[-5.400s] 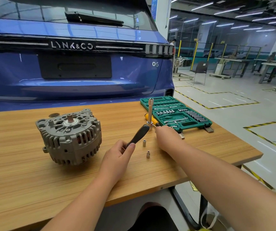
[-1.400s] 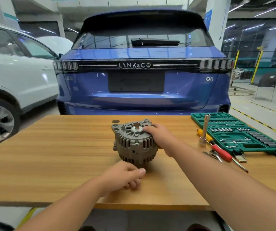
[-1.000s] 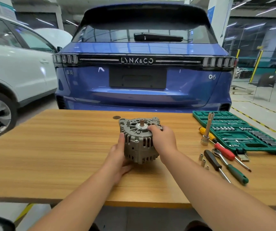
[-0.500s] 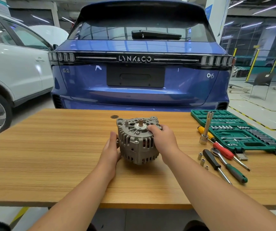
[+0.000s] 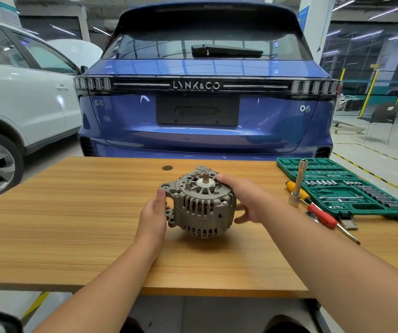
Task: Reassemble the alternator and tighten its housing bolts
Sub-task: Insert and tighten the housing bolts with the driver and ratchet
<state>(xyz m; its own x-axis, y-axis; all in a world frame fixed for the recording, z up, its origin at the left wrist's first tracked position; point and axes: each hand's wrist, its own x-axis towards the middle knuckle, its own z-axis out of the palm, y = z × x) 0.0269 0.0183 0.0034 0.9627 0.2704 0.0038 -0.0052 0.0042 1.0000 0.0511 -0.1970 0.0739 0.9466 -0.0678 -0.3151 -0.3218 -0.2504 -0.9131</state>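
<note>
The grey alternator (image 5: 200,205) rests tilted on the wooden table (image 5: 73,224), shaft end up and towards me. My left hand (image 5: 153,212) holds its left side, thumb against the mounting ear. My right hand (image 5: 243,200) wraps its right side, fingers over the top rim and thumb low by the housing. A steel socket extension (image 5: 297,186) stands upright to the right, with no hand on it.
A green socket set case (image 5: 351,188) lies open at the table's right end. A yellow-handled screwdriver (image 5: 294,188) and a red-handled screwdriver (image 5: 322,215) lie beside it. A small dark disc (image 5: 167,168) sits behind the alternator. A blue car (image 5: 205,111) stands just beyond the table, a white car (image 5: 25,92) at left.
My left hand left the black-handled tool at the right and came to the alternator, which both hands have pulled to the table's middle and turned a little, so the mounting ear faces left.
</note>
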